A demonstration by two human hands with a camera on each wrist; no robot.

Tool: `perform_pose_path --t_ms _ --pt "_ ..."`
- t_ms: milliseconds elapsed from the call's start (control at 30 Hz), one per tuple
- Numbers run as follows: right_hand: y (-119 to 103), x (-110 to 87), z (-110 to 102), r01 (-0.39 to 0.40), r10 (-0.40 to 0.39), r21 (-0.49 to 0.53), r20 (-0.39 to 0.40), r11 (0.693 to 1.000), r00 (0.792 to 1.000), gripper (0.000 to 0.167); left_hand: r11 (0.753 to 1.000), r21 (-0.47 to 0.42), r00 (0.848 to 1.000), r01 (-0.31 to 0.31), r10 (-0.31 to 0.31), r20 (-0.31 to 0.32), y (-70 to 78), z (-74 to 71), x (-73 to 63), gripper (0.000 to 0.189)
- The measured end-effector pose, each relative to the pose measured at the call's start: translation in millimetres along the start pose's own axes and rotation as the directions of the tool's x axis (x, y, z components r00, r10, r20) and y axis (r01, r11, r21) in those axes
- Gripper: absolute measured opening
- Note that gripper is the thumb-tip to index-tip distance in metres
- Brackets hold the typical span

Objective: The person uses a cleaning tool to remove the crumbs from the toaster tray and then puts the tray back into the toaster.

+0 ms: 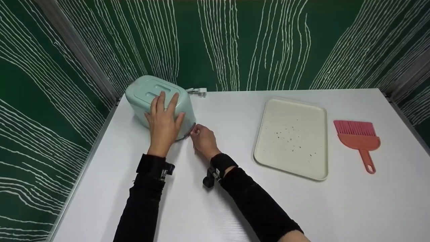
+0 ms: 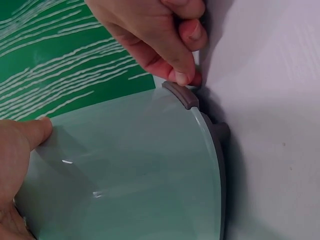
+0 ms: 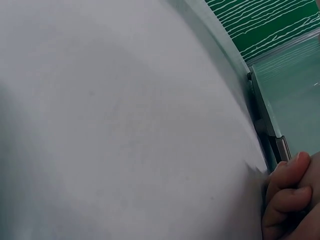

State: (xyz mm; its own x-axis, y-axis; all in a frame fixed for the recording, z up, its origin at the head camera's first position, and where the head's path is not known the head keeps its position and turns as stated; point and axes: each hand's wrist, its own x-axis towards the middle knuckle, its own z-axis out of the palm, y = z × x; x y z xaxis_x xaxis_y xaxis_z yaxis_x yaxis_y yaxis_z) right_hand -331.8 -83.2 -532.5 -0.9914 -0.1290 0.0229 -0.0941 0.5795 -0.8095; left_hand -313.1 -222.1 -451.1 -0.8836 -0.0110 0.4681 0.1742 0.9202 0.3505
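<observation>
A mint-green toaster with two long recesses in its top stands at the back left of the table. My left hand rests on it, fingers spread over the top and thumb along the near side. At the toaster's lower right corner, my right hand has its fingers curled, thumb and finger pinching at the base. The left wrist view shows a dark brown tab there, right under those fingertips; what lies between them is mostly hidden. A dark foot shows below the base.
Dark crumbs lie scattered on a cream tray to the right. Beyond it is a red hand brush with pink bristles. A white plug lies behind the toaster, at the back edge near the green, white-lined wall.
</observation>
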Motion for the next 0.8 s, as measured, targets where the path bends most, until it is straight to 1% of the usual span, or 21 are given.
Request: perform_pose_path --t_ms 200,433,533,667,800 --pt "0.3 -2.0 -0.9 -0.011 0.011 0.018 0.011 1.0 1.0 0.016 1.0 -0.002 1.0 0.007 -0.007 0.009 2.2 0.1 -1.9 0.062" --pt "0.6 -4.8 -0.7 0.004 -0.004 -0.005 0.006 1.0 1.0 0.016 1.0 0.01 1.0 0.017 -0.017 0.01 3.3 0.6 -3.4 0.061" --pt "0.4 -5.3 -0.9 -0.003 0.003 0.0 0.008 1.0 1.0 0.016 1.0 0.004 1.0 0.016 -0.016 0.009 3.2 0.8 -2.4 0.061" --pt "0.4 -4.6 -0.8 -0.016 0.016 0.001 0.037 1.0 0.999 0.014 1.0 0.009 1.0 0.015 -0.015 0.008 2.2 1.4 -1.2 0.062" --pt "0.2 -4.4 -1.3 -0.006 0.007 -0.008 0.085 1.0 0.996 0.016 1.0 0.023 1.0 0.004 -0.004 -0.012 -0.8 2.9 -0.5 0.061"
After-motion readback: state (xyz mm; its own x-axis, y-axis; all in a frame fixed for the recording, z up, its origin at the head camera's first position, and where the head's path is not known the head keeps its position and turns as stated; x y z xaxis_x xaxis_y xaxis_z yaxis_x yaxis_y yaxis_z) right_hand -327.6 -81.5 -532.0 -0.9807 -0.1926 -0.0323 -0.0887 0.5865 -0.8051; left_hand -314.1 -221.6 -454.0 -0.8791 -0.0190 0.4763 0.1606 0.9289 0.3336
